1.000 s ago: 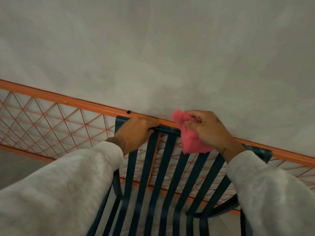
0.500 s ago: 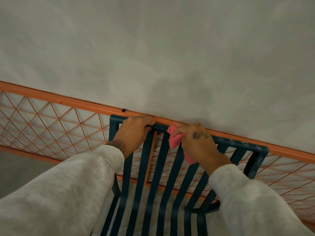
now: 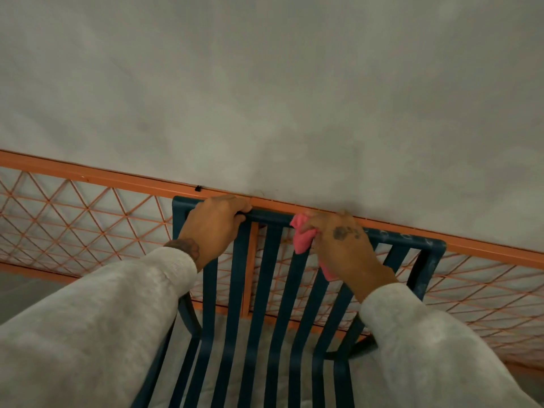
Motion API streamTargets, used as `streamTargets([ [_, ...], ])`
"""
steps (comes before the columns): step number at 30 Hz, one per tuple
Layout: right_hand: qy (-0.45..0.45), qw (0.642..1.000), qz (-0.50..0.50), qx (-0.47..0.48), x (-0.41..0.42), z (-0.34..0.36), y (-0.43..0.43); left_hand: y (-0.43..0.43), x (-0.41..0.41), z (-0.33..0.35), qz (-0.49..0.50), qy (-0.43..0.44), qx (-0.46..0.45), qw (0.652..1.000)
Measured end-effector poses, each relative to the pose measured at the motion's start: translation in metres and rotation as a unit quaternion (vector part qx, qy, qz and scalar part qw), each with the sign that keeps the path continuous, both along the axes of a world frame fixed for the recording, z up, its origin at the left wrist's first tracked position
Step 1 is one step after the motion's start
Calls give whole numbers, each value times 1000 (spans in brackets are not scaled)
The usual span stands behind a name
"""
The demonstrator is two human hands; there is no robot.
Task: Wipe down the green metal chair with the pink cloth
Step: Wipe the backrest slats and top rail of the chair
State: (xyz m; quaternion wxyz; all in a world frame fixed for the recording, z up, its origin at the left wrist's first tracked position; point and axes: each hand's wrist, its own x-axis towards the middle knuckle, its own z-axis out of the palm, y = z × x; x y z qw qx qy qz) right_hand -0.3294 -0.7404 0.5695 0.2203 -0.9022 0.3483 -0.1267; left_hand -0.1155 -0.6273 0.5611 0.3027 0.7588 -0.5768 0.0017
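1. Cloth is mostly hidden: the pink cloth (image 3: 303,237) shows only beside and under the right hand (image 3: 344,245), whose fingers clutch it against the top rail (image 3: 270,216) of the green metal chair (image 3: 265,275). The seat is cut off below.
2. One chair, one cloth, two hands. The left hand (image 3: 212,228) curls its fingers round the rail, left of the cloth.
3. Behind the fingers stands an orange lattice railing (image 3: 73,228), with a grey concrete-like surface (image 3: 265,98) beyond.
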Motion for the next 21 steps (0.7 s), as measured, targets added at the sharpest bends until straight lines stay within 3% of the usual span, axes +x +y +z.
streamTargets([
  [4, 12, 1000, -14, 21, 26, 12, 21, -1, -3, 0, 3, -6, -5, 1000],
  [7, 31, 997, 29, -60, 43, 2, 39, -2, -3, 3, 5, -20, 10, 1000],
  [10, -9, 996, 28, -84, 31, -18, 27, -3, -3, 6, -2, -35, 34, 999],
  [12, -41, 997, 41, -55, 16, -20, 16, -7, -6, 9, -6, -59, 63, 996],
  [16, -144, 984, 16, 102, -16, 21, 4, -18, -19, 18, -60, -71, 94, 991],
  [18, -185, 975, 5, 125, -34, 37, -7, -25, -32, 18, -83, -66, 91, 990],
  [21, -126, 986, -27, 105, -48, 34, -21, -33, -46, 13, -63, -66, 77, 993],
])
